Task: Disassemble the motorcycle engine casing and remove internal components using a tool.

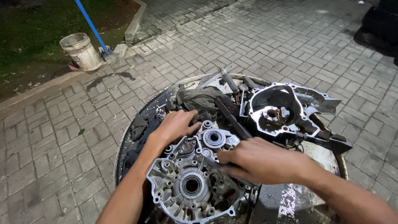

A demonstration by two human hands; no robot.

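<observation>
A round metal drum top (327, 159), grimy and streaked with white, serves as the work surface on a paved brick ground (58, 137). It carries two engine case halves, a dark rag and some loose tools. Far off at the upper left, a pale bucket (81, 51) stands upright at the edge of the grass; what it holds cannot be seen from here. A blue pole (92, 27) leans just beside it.

The near crankcase half (188, 182) lies flat with its open inner face turned up, its long axis running from the lower left toward the upper right, where a round bearing boss (214, 138) sits. A larger round bore shows at its lower middle. The far crankcase half (286, 110) also lies open side up behind it, its long axis running left to right, near the other but not clearly touching.

A dark rag (199, 99) is bunched at the back of the drum top, with a long dark bar (232, 118) slanting across between the two cases.

The left hand (176, 126) reaches in from below, palm down, fingers curled over the case's upper left edge against the rag; whether they clasp anything cannot be told. The right hand (259, 159) comes in from the right, palm down, fingers pressed together on the case's right side, their tips hidden.
</observation>
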